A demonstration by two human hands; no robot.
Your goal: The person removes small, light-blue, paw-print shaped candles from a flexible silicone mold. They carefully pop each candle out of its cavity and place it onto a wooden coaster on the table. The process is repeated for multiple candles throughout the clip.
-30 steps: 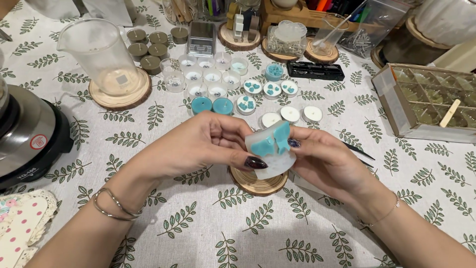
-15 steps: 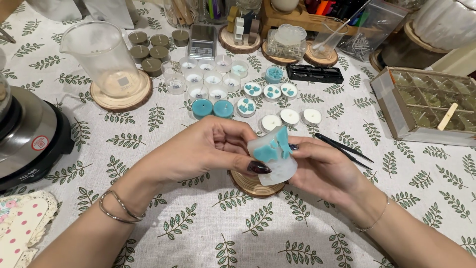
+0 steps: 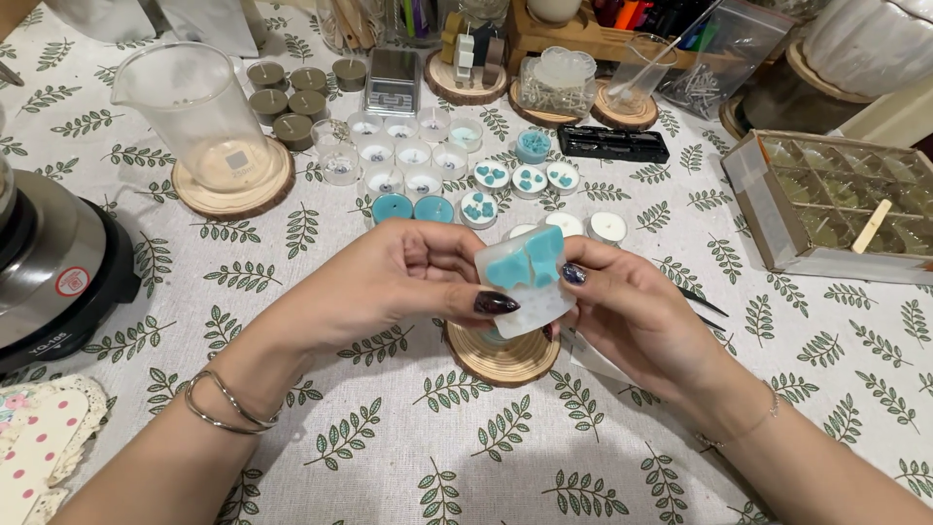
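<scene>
Left hand (image 3: 408, 277) and right hand (image 3: 632, 311) both clamped on a translucent mold (image 3: 526, 280) — teal, perhaps wax-filled — above a wooden coaster (image 3: 501, 358).

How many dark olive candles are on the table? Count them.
6 dark olive candles, clustered right of the clear beaker: three at back, two in the middle, one in front.

Mould (image 3: 530, 292) translucent white, teal filling; tablecloth (image 3: 389, 457) white, green leaves, seemingly.

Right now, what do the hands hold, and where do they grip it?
Both the left hand and right hand hold a white mould with teal wax, pinched at its side edges.
</scene>
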